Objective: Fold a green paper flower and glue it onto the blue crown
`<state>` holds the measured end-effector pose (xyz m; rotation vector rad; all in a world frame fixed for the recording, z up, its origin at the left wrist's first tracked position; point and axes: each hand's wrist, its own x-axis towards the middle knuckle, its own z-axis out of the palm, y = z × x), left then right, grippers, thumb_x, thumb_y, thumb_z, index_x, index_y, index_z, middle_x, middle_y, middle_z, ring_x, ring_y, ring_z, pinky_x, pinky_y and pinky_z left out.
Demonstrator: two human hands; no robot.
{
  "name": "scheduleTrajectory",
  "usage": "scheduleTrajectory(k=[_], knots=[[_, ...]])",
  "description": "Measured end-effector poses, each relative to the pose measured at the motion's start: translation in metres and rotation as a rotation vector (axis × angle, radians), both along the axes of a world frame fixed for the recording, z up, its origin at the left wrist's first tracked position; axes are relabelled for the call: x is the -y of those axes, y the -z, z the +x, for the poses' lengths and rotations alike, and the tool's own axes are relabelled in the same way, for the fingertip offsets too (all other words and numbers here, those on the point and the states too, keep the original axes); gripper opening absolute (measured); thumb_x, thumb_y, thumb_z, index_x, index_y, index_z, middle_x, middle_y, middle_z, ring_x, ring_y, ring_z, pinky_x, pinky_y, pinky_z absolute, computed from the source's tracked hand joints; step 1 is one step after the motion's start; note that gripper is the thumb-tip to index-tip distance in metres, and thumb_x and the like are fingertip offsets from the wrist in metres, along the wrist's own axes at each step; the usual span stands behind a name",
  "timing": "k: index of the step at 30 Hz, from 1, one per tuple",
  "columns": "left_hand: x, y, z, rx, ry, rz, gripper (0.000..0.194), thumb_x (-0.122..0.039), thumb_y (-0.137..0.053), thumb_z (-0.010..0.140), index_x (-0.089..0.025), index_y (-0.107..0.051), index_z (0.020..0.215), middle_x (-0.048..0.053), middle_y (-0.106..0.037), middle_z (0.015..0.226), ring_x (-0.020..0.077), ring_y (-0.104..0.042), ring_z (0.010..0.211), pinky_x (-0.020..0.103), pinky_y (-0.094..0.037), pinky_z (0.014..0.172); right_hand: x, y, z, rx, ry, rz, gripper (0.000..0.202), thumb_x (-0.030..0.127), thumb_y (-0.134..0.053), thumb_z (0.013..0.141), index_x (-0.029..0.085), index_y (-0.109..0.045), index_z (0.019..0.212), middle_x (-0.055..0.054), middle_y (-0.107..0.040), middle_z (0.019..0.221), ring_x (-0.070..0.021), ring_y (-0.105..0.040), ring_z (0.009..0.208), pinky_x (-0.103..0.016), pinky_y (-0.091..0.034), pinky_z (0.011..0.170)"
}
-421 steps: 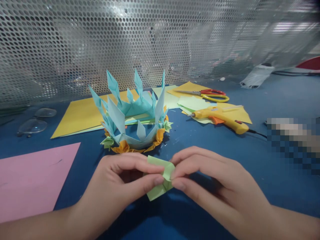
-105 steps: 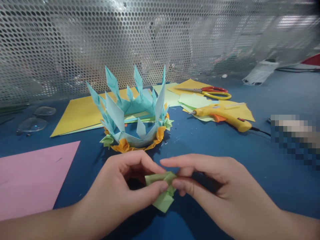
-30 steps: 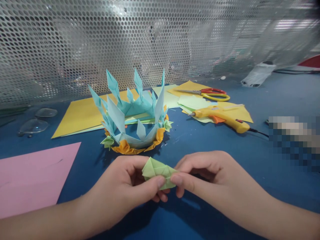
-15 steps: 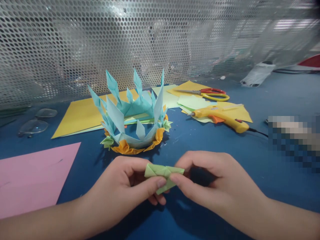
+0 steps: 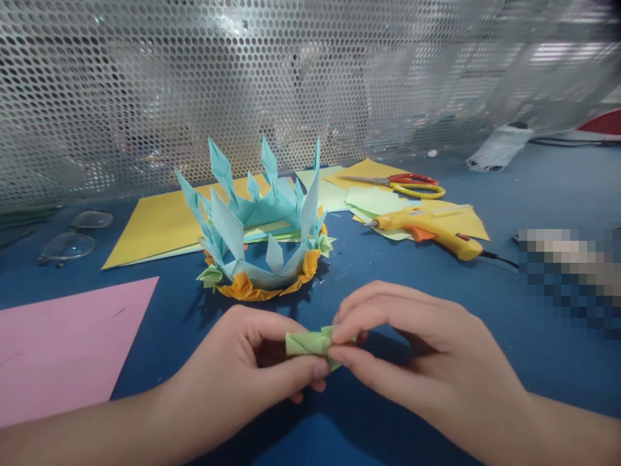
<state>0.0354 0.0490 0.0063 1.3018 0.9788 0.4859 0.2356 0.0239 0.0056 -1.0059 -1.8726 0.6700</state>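
Note:
A small folded piece of green paper (image 5: 308, 343) is held between both hands, above the dark blue table. My left hand (image 5: 252, 362) pinches its left part, thumb along the lower edge and fingers behind. My right hand (image 5: 417, 343) grips the right end between thumb and forefinger, covering much of that side. Just beyond the hands stands a light blue paper crown (image 5: 264, 275) with tall pointed tips. Orange folded paper (image 5: 242, 288) runs round its base, with green paper pieces (image 5: 210, 277) at the sides.
Pink paper (image 5: 72, 346) lies at the left, glasses (image 5: 68, 246) behind it. Yellow sheets (image 5: 150, 223) lie behind the crown. Scissors (image 5: 407, 183) and a yellow glue gun (image 5: 431, 233) rest on papers at the right. A perforated metal screen (image 5: 291, 77) spans the back.
My right forefinger has come over the front of the green paper, and its right end is now mostly covered. My left hand has shifted slightly right with the paper.

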Motion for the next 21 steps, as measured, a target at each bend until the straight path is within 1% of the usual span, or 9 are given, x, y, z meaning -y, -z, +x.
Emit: scheduleTrajectory(k=[4, 6, 8, 10, 12, 14, 17, 19, 21], knots=[[-0.002, 0.001, 0.000, -0.016, 0.029, 0.015, 0.013, -0.014, -0.069, 0.075, -0.019, -0.077, 0.066, -0.003, -0.072, 0.059, 0.0095, -0.064, 0.054, 0.014, -0.052, 0.054, -0.001, 0.000, -0.002, 0.013, -0.069, 0.072, 0.019, -0.001, -0.068, 0.075, 0.018, -0.069, 0.075, 0.000, -0.069, 0.080, -0.0056, -0.068, 0.072, -0.008, -0.054, 0.071], [-0.003, 0.001, 0.000, -0.006, 0.051, -0.036, 0.013, -0.012, -0.068, 0.075, -0.019, -0.073, 0.066, -0.006, -0.067, 0.054, 0.0086, -0.064, 0.051, 0.013, -0.050, 0.051, -0.001, 0.000, -0.002, 0.042, -0.114, 0.127, 0.021, -0.003, -0.065, 0.077, 0.017, -0.071, 0.081, -0.001, -0.069, 0.083, -0.0051, -0.068, 0.075, -0.007, -0.053, 0.075], [-0.003, 0.002, -0.001, 0.003, 0.062, -0.101, 0.012, -0.012, -0.071, 0.073, -0.019, -0.069, 0.064, -0.008, -0.063, 0.053, 0.0073, -0.062, 0.045, 0.011, -0.048, 0.045, -0.001, 0.001, -0.001, 0.064, -0.139, 0.168, 0.025, -0.004, -0.061, 0.080, 0.017, -0.073, 0.087, -0.002, -0.069, 0.086, -0.0047, -0.069, 0.077, -0.006, -0.053, 0.075], [-0.004, 0.002, -0.003, 0.003, 0.067, -0.145, 0.013, -0.016, -0.075, 0.073, -0.019, -0.067, 0.063, -0.007, -0.064, 0.057, 0.0064, -0.060, 0.041, 0.011, -0.047, 0.042, -0.001, 0.001, 0.001, 0.089, -0.152, 0.184, 0.028, -0.004, -0.059, 0.082, 0.018, -0.075, 0.091, -0.003, -0.069, 0.088, -0.0048, -0.069, 0.078, -0.006, -0.053, 0.075], [-0.004, 0.001, -0.004, 0.011, 0.079, -0.163, 0.014, -0.019, -0.077, 0.075, -0.018, -0.068, 0.063, -0.006, -0.068, 0.061, 0.0057, -0.059, 0.041, 0.011, -0.047, 0.042, -0.001, 0.001, 0.003, 0.116, -0.143, 0.190, 0.028, -0.002, -0.059, 0.083, 0.019, -0.076, 0.092, -0.004, -0.069, 0.091, -0.0057, -0.070, 0.078, -0.007, -0.054, 0.073], [-0.005, 0.000, -0.005, 0.025, 0.086, -0.172, 0.013, -0.021, -0.079, 0.075, -0.018, -0.072, 0.064, -0.004, -0.072, 0.064, 0.0047, -0.058, 0.039, 0.010, -0.044, 0.039, 0.000, 0.001, 0.004, 0.142, -0.131, 0.197, 0.027, 0.001, -0.059, 0.086, 0.021, -0.076, 0.094, -0.004, -0.070, 0.092, -0.0065, -0.070, 0.075, -0.009, -0.055, 0.070], [-0.007, -0.002, -0.007, 0.023, 0.103, -0.159, 0.009, -0.022, -0.080, 0.076, -0.019, -0.078, 0.068, -0.002, -0.076, 0.069, 0.0024, -0.051, 0.036, 0.009, -0.038, 0.035, 0.000, 0.001, 0.006, 0.157, -0.133, 0.198, 0.025, 0.004, -0.061, 0.089, 0.023, -0.076, 0.096, -0.001, -0.072, 0.085, -0.0066, -0.069, 0.068, -0.009, -0.055, 0.065], [-0.009, -0.002, -0.008, 0.036, 0.127, -0.144, 0.007, -0.024, -0.080, 0.077, -0.020, -0.081, 0.071, -0.001, -0.078, 0.072, 0.0020, -0.047, 0.037, 0.009, -0.038, 0.035, 0.000, 0.001, 0.007, 0.155, -0.134, 0.180, 0.023, 0.006, -0.063, 0.090, 0.024, -0.076, 0.097, 0.000, -0.072, 0.083, -0.0063, -0.067, 0.064, -0.008, -0.055, 0.062], [-0.010, -0.002, -0.009, 0.070, 0.144, -0.147, 0.006, -0.026, -0.081, 0.076, -0.020, -0.082, 0.074, 0.000, -0.078, 0.073, 0.0021, -0.046, 0.038, 0.009, -0.040, 0.036, 0.000, 0.000, 0.007, 0.154, -0.135, 0.156, 0.021, 0.008, -0.064, 0.091, 0.024, -0.076, 0.097, 0.000, -0.072, 0.084, -0.0063, -0.067, 0.065, -0.008, -0.054, 0.062]])
